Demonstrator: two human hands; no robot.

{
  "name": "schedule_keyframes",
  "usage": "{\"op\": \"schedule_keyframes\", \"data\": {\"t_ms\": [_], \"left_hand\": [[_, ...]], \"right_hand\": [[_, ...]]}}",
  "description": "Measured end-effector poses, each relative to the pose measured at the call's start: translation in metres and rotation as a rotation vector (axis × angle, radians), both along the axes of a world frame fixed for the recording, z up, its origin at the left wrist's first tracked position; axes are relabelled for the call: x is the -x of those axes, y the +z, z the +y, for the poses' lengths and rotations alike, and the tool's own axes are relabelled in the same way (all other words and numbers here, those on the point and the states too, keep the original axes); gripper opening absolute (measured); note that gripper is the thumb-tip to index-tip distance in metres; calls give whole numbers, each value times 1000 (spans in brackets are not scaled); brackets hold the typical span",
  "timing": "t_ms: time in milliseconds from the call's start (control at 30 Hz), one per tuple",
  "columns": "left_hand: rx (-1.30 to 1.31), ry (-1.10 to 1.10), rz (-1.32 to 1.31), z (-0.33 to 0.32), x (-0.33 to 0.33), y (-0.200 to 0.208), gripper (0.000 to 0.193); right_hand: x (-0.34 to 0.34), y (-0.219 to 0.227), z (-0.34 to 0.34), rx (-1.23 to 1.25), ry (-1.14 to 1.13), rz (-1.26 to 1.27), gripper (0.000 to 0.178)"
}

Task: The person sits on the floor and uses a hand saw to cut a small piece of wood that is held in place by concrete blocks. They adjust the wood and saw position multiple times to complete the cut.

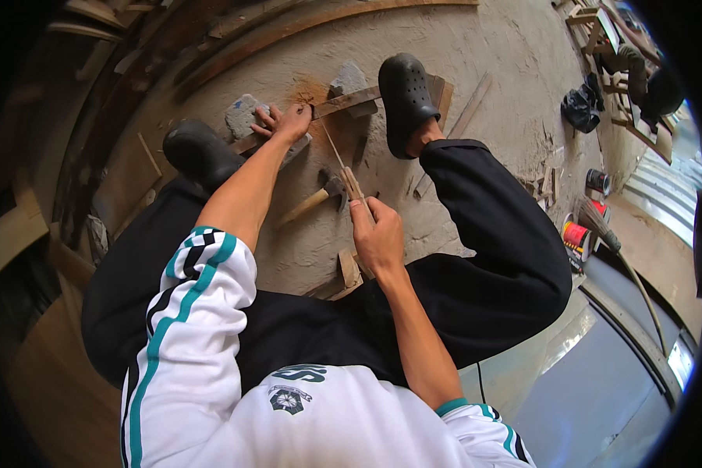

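My right hand (377, 236) is wrapped round the wooden handle of a handsaw (351, 184). The saw's thin blade points away from me and reaches up to a narrow wooden strip (349, 101). On that strip rests my left hand (286, 123), gripping it beside the blade, some fingers spread toward the left. Grey stone blocks prop the strip off the ground: one block (349, 79) toward the right, another (244, 115) toward the left. My feet in black clogs (408, 97) are at both ends of the strip. A hammer (305, 206) lies just left of the saw handle.
Orange-brown sawdust (309, 88) is scattered beyond the strip. Long boards (304, 31) lie along the far left. Wood offcuts (349, 269) sit between my legs. On the right are paint cans (576, 238), a brush with a long handle (598, 225), a black bag (579, 108) and another person (663, 93).
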State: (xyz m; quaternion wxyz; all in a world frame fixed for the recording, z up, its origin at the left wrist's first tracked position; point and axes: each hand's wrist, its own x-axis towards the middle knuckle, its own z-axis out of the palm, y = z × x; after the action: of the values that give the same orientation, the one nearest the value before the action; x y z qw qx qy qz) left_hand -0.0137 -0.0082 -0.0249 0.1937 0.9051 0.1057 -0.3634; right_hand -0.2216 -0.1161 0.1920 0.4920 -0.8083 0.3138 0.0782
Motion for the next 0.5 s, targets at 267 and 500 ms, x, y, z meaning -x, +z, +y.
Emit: {"op": "schedule_keyframes", "data": {"t_ms": [267,500], "left_hand": [[17,-39,-7,7,0,-7,60],[-66,-130,3,1,0,-20,64]], "right_hand": [[-1,32,-3,-73,-19,117,34],[-15,-20,-4,-56,-45,44,34]]}}
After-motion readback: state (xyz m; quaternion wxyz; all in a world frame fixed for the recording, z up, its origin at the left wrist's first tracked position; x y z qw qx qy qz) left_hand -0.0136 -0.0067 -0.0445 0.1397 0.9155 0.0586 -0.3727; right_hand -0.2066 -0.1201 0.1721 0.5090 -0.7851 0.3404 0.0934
